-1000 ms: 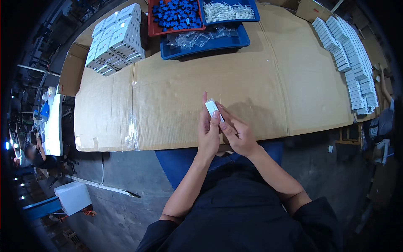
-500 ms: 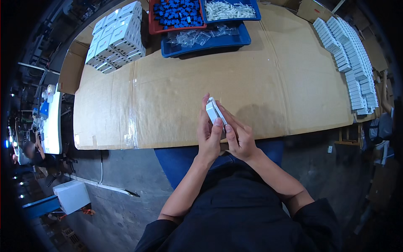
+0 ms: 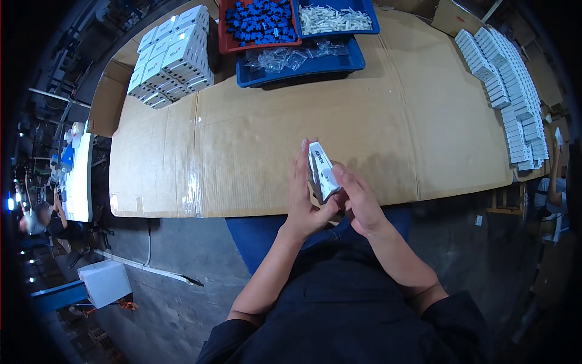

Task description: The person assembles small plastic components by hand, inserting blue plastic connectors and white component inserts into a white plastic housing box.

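Over the near part of the cardboard-covered table, a small white box (image 3: 324, 171) with dark print on one face is held up at a tilt between my two hands. My left hand (image 3: 303, 200) grips it, long fingers along its left side and thumb bent under its near end. From the right, my right hand (image 3: 365, 206) closes on its right edge and near corner with the fingertips. Part of the box's near end is hidden behind the fingers.
At the back left stands a block of stacked white boxes (image 3: 173, 60). Back centre are a red bin (image 3: 227, 43) of blue plastic parts, a blue bin (image 3: 377, 24) of white pieces, and a blue tray (image 3: 254, 79) of clear bags. White units (image 3: 515, 97) line the right edge. Other people work nearby.
The white box has turned in my hands, so its printed face now shows instead of its narrow side. My right thumb has left the near end, and the right hand has shifted slightly right.
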Tool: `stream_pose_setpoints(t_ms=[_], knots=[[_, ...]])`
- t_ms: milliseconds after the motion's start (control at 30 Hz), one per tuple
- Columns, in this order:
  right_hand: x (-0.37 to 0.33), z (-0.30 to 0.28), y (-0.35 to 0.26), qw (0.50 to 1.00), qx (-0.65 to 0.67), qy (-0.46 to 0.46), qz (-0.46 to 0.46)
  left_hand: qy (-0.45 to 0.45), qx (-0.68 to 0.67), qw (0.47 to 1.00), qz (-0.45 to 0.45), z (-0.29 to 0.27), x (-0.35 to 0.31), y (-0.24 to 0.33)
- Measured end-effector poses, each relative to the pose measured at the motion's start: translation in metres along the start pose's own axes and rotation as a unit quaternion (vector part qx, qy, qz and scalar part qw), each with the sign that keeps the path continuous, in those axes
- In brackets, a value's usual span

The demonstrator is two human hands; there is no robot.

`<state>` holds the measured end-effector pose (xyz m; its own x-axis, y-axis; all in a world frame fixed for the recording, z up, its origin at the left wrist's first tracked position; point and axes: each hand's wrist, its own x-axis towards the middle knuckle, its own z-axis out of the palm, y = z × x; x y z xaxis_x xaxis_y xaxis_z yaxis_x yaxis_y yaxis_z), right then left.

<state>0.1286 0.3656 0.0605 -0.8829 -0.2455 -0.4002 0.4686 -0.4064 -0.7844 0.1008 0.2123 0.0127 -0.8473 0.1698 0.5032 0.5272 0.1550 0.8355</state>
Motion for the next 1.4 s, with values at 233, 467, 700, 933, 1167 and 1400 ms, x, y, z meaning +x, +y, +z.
stream_pose_setpoints(t_ms=[233, 467, 700, 933, 1167, 1400], knots=[[0.007, 0.023, 0.011, 0.994, 0.102, 0.029, -0.035, -0.001, -0.004, 1.0, 0.0, 0.0, 0.008, 0.008], [0.01, 0.033, 0.024, 0.99, 0.081, 0.052, -0.103, 0.045, 0.052, 0.997, -0.033, 0.003, 0.006, 0.012], [0.01, 0.036, 0.022, 0.99, 0.03, 0.048, -0.128, 0.076, 0.052, 0.995, -0.032, 0.003, 0.002, 0.007], [0.005, 0.038, 0.016, 0.985, 0.012, 0.041, -0.168, 0.048, 0.063, 0.997, -0.015, 0.002, 0.008, 0.018], [0.0, 0.04, 0.021, 0.985, 0.034, 0.011, -0.167, 0.092, 0.103, 0.989, 0.046, 0.001, 0.01, 0.017], [-0.001, 0.039, 0.023, 0.988, -0.016, 0.007, -0.156, 0.136, 0.056, 0.989, -0.03, 0.004, 0.003, 0.016]])
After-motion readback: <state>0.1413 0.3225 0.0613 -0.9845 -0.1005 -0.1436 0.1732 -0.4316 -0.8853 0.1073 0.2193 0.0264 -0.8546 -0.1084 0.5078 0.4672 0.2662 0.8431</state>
